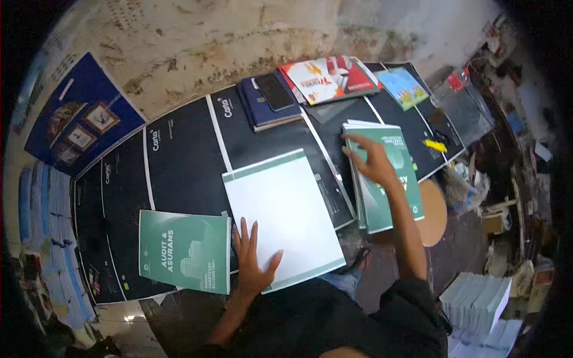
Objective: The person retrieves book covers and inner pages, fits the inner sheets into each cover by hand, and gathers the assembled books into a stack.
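Note:
A large white sheet with green bands along two edges (pixel 283 215) lies flat in the middle of the black table. My left hand (pixel 255 262) rests at its lower left edge, fingers spread, holding nothing. To the left of that hand is a green booklet titled "Audit & Asurans" (pixel 185 250), cover up. My right hand (pixel 375 158) is over the upper part of a stack of similar green booklets (pixel 388 206), its fingers apart near the stack's left edge. Whether those fingertips touch the stack I cannot tell.
Along the back lie a dark blue book (pixel 253 110) with a phone (pixel 276 92) on it, red-and-white booklets (pixel 328 80) and a blue picture booklet (pixel 403 86). A yellow cutter (pixel 436 145) lies at right. Paper piles (pixel 477 301) stand lower right and far left (pixel 48 209).

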`<state>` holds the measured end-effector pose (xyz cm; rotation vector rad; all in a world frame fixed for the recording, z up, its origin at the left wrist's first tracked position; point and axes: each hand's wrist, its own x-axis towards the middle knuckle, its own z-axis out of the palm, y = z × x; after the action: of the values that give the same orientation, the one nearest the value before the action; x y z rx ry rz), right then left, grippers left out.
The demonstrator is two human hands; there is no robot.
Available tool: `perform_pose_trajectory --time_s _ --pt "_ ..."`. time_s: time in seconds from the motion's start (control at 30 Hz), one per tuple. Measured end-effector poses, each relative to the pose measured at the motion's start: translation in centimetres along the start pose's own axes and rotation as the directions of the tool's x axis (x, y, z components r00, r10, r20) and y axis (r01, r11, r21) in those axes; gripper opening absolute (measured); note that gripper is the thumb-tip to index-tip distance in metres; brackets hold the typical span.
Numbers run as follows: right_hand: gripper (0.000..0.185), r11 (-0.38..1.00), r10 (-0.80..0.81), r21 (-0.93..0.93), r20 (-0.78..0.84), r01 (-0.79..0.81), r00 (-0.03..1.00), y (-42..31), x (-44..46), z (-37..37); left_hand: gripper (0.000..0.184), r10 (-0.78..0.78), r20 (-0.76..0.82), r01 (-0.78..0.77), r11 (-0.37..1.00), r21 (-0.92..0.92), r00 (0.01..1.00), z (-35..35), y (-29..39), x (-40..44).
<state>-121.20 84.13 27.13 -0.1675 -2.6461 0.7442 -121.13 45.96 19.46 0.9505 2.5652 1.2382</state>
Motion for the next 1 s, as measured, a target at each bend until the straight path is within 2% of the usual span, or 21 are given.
perform_pose_trajectory --time_s 0.07,0.1,0.13,0.17,0.2,0.27,0.3,0.33,0.4,0.43,0.47,0.53,0.6,0.67,0.73,0.77,0.8,0.87,0.9,0.93,1.0 --pt "0.037 0.997 0.044 0.061 -0.062 -0.041 0.997 -2.4 -6.2 1.1 0.082 0.071 0.235 -0.096 0.991 0.095 0.969 -3.6 1.0 -1.7" --pt "0.049 0.991 0.1 0.086 0.045 -0.104 0.994 -3.7 -12.7 1.8 0.082 0.076 0.262 -0.105 0.99 0.099 0.962 -4.3 0.2 -2.4" --pt "0.063 0.989 0.046 0.137 0.074 -0.056 0.996 -4.2 -15.6 2.6 0.078 0.137 0.378 -0.188 0.977 0.102 0.916 -4.9 -0.6 -3.4" --pt "0.071 0.992 0.09 0.067 0.221 -0.108 0.971 -5.4 -17.7 2.5 0.076 0.191 0.488 -0.269 0.959 0.095 0.852 -5.4 -1.2 -4.1" --pt "0.074 0.994 0.049 0.081 0.219 -0.068 0.975 -5.3 -19.9 3.6 0.076 0.187 0.5 -0.268 0.958 0.097 0.846 -5.0 -2.7 -4.5" --pt "0.075 0.997 0.078 -0.037 0.194 -0.072 0.978 -4.6 -23.2 6.8 0.073 0.314 0.411 -0.472 0.799 0.373 0.856 -2.2 -6.5 -5.9" --pt "0.07 0.989 0.143 -0.011 0.208 -0.144 0.968 -4.9 -23.8 7.8 0.069 0.381 0.266 -0.453 0.836 0.309 0.885 -1.4 -6.8 -6.1" --pt "0.07 0.991 0.134 -0.003 0.221 -0.137 0.966 -4.4 -24.7 8.5 0.069 0.366 0.261 -0.437 0.842 0.315 0.893 -0.5 -7.3 -6.2" --pt "0.06 0.97 0.241 -0.032 0.186 -0.24 0.952 -3.0 -25.8 10.2 0.058 0.506 0.047 -0.472 0.762 0.444 0.861 0.4 -8.2 -5.8" --pt "0.051 0.974 0.227 -0.025 0.156 -0.226 0.961 -2.3 -26.2 10.8 0.058 0.503 0.045 -0.466 0.759 0.454 0.863 0.3 -7.8 -6.0" --pt "0.051 0.976 0.217 -0.018 0.151 -0.217 0.964 -1.6 -26.5 11.4 0.053 0.527 0.046 -0.491 0.752 0.441 0.848 0.2 -7.3 -6.1" --pt "0.052 0.995 0.074 0.07 0.044 -0.077 0.996 -0.7 -26.5 12.4 0.047 0.562 0.047 -0.523 0.732 0.437 0.826 -0.5 -6.9 -5.7" --pt "0.052 0.995 0.067 0.075 0.07 -0.072 0.995 -0.1 -26.4 12.5 0.042 0.705 0.206 -0.708 0.553 0.44 0.679 -1.4 -6.3 -4.5" --pt "0.052 0.995 0.068 0.07 0.088 -0.074 0.994 0.0 -26.2 12.6 0.04 0.736 0.248 -0.754 0.503 0.421 0.63 -2.7 -5.3 -3.0" --pt "0.049 0.969 0.176 0.185 -0.058 -0.163 0.983 -0.8 -26.4 12.6 0.04 0.783 0.267 -0.823 0.499 0.27 0.562 -3.9 -3.1 -1.0" --pt "0.05 0.86 0.394 0.318 0.085 -0.399 0.915 -1.1 -26.7 12.5 0.044 0.825 0.282 -0.867 0.427 0.255 0.489 -5.0 -0.6 0.6" --pt "0.05 0.86 0.4 0.314 0.073 -0.401 0.914 -1.6 -27.1 13.0 0.044 0.832 0.279 -0.873 0.418 0.249 0.479 -5.6 1.3 1.7" --pt "0.064 0.783 0.565 0.355 -0.061 -0.511 0.823 -1.2 -28.7 16.2 0.033 0.849 0.283 -0.894 0.41 0.178 0.446 -6.5 4.6 3.5" --pt "0.073 0.747 0.608 0.406 -0.096 -0.527 0.788 0.0 -29.9 18.2 0.042 0.867 0.256 -0.904 0.405 0.136 0.427 -7.2 6.6 4.7" --pt "0.082 0.71 0.648 0.458 -0.13 -0.534 0.75 1.1 -31.1 20.1 0.042 0.873 0.249 -0.908 0.398 0.133 0.419 -8.0 8.2 5.5" --pt "0.089 0.728 0.633 0.487 -0.207 -0.483 0.746 -0.9 -29.5 20.3 0.054 0.86 0.048 -0.852 0.51 -0.117 0.508 -9.4 10.7 6.7"
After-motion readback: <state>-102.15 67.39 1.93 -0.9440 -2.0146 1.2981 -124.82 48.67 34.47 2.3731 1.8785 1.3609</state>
